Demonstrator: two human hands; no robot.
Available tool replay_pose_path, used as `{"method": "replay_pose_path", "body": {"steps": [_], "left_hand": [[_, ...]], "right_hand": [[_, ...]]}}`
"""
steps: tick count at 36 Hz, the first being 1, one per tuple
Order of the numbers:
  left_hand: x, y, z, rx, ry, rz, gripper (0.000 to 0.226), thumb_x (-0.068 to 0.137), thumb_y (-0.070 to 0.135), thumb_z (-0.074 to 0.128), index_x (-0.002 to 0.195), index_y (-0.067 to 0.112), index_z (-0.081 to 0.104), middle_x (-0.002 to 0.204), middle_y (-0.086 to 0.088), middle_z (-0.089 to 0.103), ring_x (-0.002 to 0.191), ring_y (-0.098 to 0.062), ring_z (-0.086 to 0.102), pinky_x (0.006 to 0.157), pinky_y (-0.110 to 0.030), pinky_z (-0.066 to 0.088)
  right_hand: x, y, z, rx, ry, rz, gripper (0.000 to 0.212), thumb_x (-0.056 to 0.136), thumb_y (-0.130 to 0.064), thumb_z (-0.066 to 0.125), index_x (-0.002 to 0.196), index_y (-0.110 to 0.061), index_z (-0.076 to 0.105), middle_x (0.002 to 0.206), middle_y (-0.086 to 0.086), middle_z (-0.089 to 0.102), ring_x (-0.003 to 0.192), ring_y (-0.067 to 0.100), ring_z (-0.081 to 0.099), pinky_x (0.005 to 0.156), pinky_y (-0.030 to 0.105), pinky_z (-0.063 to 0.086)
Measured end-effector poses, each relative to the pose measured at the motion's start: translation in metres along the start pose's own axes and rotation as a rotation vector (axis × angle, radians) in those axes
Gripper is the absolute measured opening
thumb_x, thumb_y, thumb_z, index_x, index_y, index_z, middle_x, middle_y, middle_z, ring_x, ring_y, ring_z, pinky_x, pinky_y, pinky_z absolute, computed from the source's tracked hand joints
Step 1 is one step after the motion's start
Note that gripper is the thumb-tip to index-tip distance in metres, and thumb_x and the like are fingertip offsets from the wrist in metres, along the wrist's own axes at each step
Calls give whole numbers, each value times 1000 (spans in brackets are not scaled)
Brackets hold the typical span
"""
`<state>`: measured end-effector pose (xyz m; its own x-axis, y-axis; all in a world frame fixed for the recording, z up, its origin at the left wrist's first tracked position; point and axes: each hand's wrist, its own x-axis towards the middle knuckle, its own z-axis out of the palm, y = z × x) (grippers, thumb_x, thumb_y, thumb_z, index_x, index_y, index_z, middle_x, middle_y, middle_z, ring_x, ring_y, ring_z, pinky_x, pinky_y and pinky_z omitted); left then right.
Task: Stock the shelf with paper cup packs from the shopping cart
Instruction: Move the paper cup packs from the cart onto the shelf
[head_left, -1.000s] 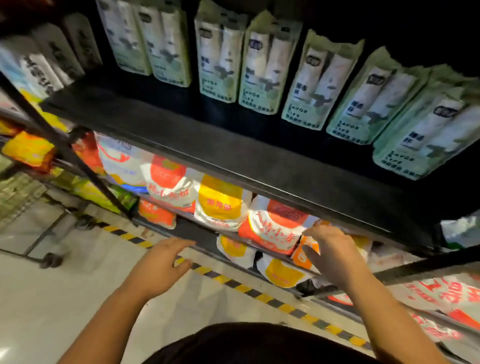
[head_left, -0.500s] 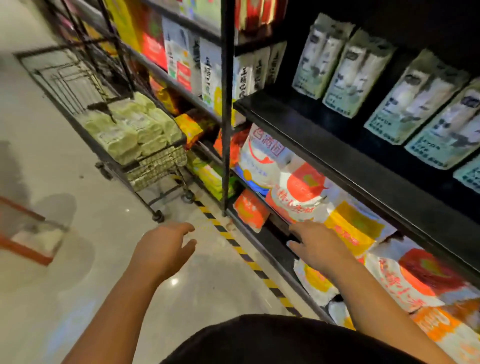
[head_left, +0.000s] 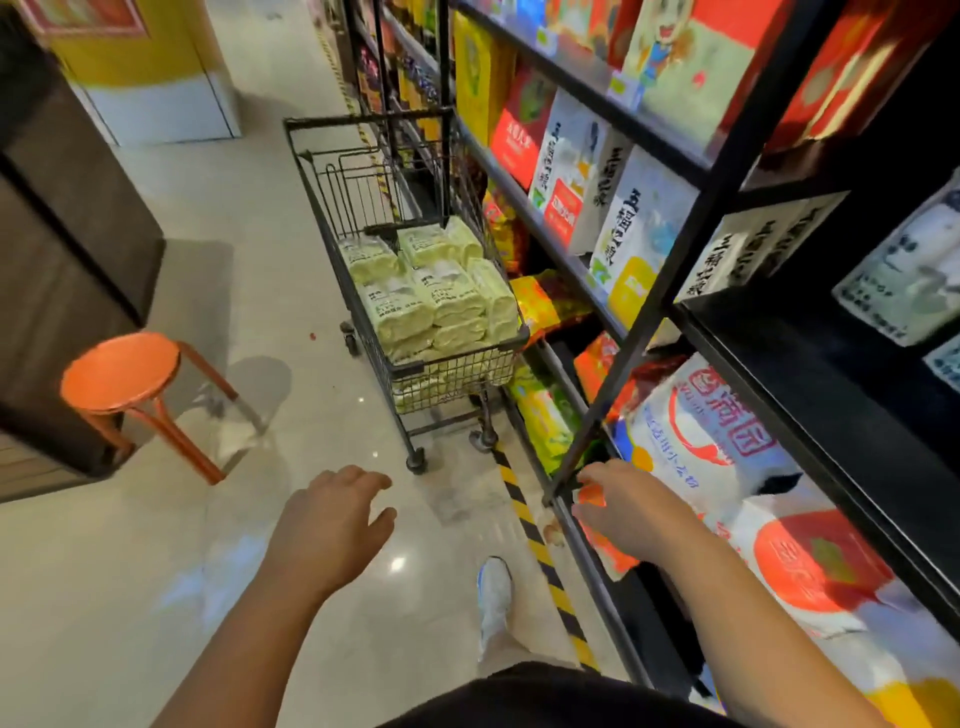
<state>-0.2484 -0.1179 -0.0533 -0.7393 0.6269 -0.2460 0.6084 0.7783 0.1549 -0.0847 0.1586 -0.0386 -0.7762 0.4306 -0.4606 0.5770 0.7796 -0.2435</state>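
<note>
Nearest us, at six o'clock, our dark shirt fills the bottom edge, and one white shoe (head_left: 494, 603) stands on the pale floor (head_left: 130, 597) just left of the yellow and black floor tape (head_left: 540, 545). Our left hand (head_left: 332, 525) hangs over the floor at about seven o'clock, fingers spread and empty. Our right hand (head_left: 631, 512) reaches out at about five o'clock, fingers loosely spread and holding nothing, close to the front rail of a low shelf (head_left: 779, 395) where big white and orange bags (head_left: 727, 447) lie. At nine o'clock an orange stool (head_left: 122, 371) stands near a dark counter. Farther on, at twelve o'clock, the black wire shopping cart (head_left: 363, 343) is parked right beside the shelf unit, and the pale green paper cup packs (head_left: 441, 291) are stacked in its near end. At three o'clock, more of these packs (head_left: 898, 280) stand on the black upper shelf. Beyond the cart, boxes and bags line the shelves down the aisle.
</note>
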Motion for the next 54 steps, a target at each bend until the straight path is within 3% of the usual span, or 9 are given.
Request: {"method": "replay_pose_path", "body": {"steps": [3, 6, 11, 25, 30, 39, 45, 54], "left_hand": [[42, -10, -9, 10, -4, -42, 44, 98, 51, 48, 139, 34, 53, 135, 10, 57, 120, -16, 53, 92, -32, 49], [82, -18, -17, 27, -44, -94, 45, 98, 51, 47, 139, 34, 53, 138, 10, 54, 125, -16, 50, 95, -33, 48], [141, -29, -29, 13, -65, -180, 47, 98, 52, 45, 142, 36, 49, 142, 13, 51, 125, -13, 49, 95, -30, 47], [274, -83, -45, -65, -47, -288, 47, 97, 52, 48, 140, 35, 51, 140, 9, 54, 124, -16, 51, 96, -34, 48], [344, -123, -54, -45, 14, -251, 45, 91, 47, 58, 132, 29, 62, 135, 2, 59, 124, -25, 52, 93, -40, 51], [482, -182, -89, -65, 25, -81, 49, 95, 47, 53, 139, 27, 54, 138, -1, 55, 128, -27, 48, 95, -41, 48], [554, -212, -94, 4, 19, -1, 42, 80, 42, 74, 112, 15, 72, 116, -11, 69, 112, -36, 59, 78, -45, 56], [633, -217, -81, -38, -39, -29, 47, 91, 43, 62, 130, 16, 63, 133, -9, 60, 126, -34, 50, 92, -46, 48]], "right_hand": [[60, -4, -18, -24, 18, -32, 29, 94, -39, 54, 120, -27, 60, 120, -2, 54, 100, 20, 59, 85, 38, 53], [116, -11, -42, -66, -23, -62, 40, 98, -39, 51, 135, -24, 53, 135, 2, 50, 116, 24, 56, 92, 40, 51], [201, -23, -79, -144, -84, -145, 49, 100, -41, 51, 145, -22, 44, 145, 3, 45, 125, 24, 52, 96, 38, 49], [359, -92, -117, -182, -101, -274, 49, 100, -43, 50, 145, -24, 47, 141, -1, 49, 130, 19, 47, 100, 33, 44], [414, -114, -125, -176, -114, -216, 49, 99, -41, 50, 144, -22, 47, 141, 0, 49, 128, 23, 48, 100, 34, 43], [496, -158, -165, -245, -16, -32, 36, 95, -39, 49, 124, -20, 59, 122, 4, 58, 116, 27, 57, 88, 40, 51], [542, -178, -177, -221, 52, 72, 36, 96, -39, 51, 128, -22, 58, 124, 5, 59, 115, 27, 57, 87, 39, 52], [604, -181, -180, -201, -3, 95, 39, 96, -39, 50, 131, -20, 56, 122, 3, 59, 115, 26, 54, 90, 39, 51]]}}
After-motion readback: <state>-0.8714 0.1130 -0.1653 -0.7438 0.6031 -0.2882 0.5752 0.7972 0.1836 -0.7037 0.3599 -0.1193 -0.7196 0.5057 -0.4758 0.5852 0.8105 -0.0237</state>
